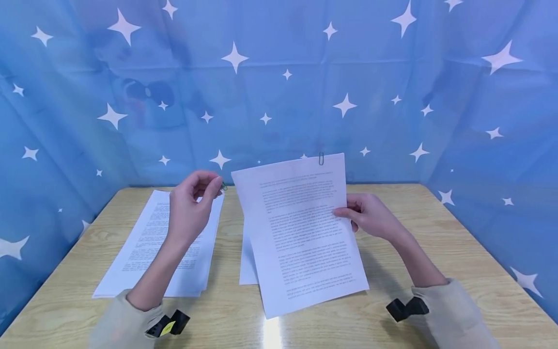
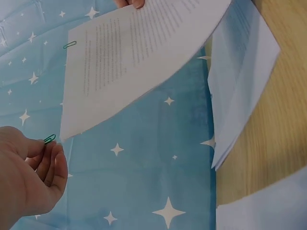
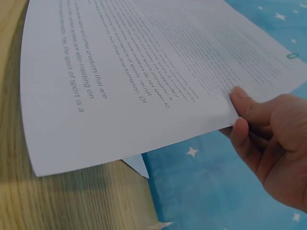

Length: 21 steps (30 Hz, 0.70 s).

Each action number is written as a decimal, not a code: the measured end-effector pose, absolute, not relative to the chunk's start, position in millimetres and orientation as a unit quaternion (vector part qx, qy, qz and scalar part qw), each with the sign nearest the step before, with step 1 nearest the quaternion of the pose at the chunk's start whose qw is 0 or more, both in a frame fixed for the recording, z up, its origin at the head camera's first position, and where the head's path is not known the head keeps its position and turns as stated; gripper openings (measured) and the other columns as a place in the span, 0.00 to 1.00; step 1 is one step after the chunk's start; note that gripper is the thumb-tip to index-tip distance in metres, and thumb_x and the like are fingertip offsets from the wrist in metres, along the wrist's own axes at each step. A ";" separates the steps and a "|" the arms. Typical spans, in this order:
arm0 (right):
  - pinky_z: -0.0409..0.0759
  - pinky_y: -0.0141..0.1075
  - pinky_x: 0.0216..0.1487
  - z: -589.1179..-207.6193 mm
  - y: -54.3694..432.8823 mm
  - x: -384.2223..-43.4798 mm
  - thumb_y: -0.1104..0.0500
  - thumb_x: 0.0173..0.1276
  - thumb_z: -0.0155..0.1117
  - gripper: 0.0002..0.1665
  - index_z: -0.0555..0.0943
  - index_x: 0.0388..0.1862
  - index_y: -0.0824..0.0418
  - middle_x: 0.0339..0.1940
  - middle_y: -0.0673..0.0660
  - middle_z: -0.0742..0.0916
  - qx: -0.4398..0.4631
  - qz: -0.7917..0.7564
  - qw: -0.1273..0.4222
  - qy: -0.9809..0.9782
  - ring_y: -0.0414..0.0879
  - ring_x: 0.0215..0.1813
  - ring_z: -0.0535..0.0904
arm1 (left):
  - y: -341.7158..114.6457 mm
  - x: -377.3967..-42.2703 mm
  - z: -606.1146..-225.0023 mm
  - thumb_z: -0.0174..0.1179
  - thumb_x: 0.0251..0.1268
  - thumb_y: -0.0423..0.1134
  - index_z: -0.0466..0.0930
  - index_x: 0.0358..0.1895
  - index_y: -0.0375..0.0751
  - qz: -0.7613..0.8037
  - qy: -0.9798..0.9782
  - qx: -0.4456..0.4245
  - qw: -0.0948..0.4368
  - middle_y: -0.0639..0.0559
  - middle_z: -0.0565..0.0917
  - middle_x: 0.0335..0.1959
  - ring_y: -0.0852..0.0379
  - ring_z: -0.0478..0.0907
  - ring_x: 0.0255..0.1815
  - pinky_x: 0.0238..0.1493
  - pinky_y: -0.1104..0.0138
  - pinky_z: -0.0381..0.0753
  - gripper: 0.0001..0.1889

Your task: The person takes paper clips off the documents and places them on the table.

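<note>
My right hand [image 1: 368,215] grips the right edge of some printed paper [image 1: 305,232], thumb in front and fingers behind, holding it tilted up above the table. One green paper clip [image 1: 321,159] sits on the top edge of that paper, toward its right corner. To the left, my left hand [image 1: 192,206] pinches a second green paper clip [image 2: 50,139] between thumb and fingertips. That clip is close beside the paper's upper left corner, with a small gap showing in the left wrist view.
A stack of printed sheets [image 1: 144,242] lies on the left of the wooden table [image 1: 231,310]. More white paper [image 1: 248,261] lies behind the held paper, mostly hidden by it. A blue curtain [image 1: 279,97] with white stars stands along the table's back and sides.
</note>
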State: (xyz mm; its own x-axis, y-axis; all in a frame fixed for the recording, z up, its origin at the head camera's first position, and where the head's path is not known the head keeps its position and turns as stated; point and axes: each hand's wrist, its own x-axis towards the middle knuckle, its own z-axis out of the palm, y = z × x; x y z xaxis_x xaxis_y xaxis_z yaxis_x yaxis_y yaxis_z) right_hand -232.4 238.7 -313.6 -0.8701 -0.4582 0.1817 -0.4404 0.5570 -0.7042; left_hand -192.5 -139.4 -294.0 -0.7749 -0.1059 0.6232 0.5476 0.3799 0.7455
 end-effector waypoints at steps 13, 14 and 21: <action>0.69 0.33 0.17 -310.7 242.2 -233.4 0.63 0.73 0.65 0.09 0.85 0.49 0.64 0.31 0.53 0.89 -0.257 -0.398 -0.002 0.881 0.47 0.17 0.75 | -150.5 -192.7 -311.3 0.62 0.73 0.36 0.85 0.45 0.35 -0.482 -0.842 -0.111 0.215 0.45 0.86 0.34 0.55 0.82 0.33 0.35 0.74 0.79 0.07; 0.69 0.33 0.17 -310.9 242.3 -233.6 0.63 0.73 0.65 0.08 0.85 0.48 0.64 0.31 0.53 0.89 -0.258 -0.398 -0.004 0.881 0.47 0.17 0.74 | -151.1 -192.8 -313.3 0.62 0.73 0.35 0.85 0.45 0.35 -0.480 -0.845 -0.111 0.209 0.45 0.86 0.34 0.55 0.82 0.33 0.35 0.74 0.79 0.07; 0.71 0.34 0.17 -312.8 244.1 -234.9 0.64 0.73 0.64 0.09 0.85 0.49 0.66 0.32 0.54 0.89 -0.267 -0.399 -0.009 0.877 0.47 0.17 0.75 | -154.1 -194.5 -324.6 0.64 0.71 0.35 0.87 0.43 0.36 -0.467 -0.862 -0.114 0.163 0.49 0.86 0.31 0.54 0.80 0.30 0.33 0.70 0.79 0.06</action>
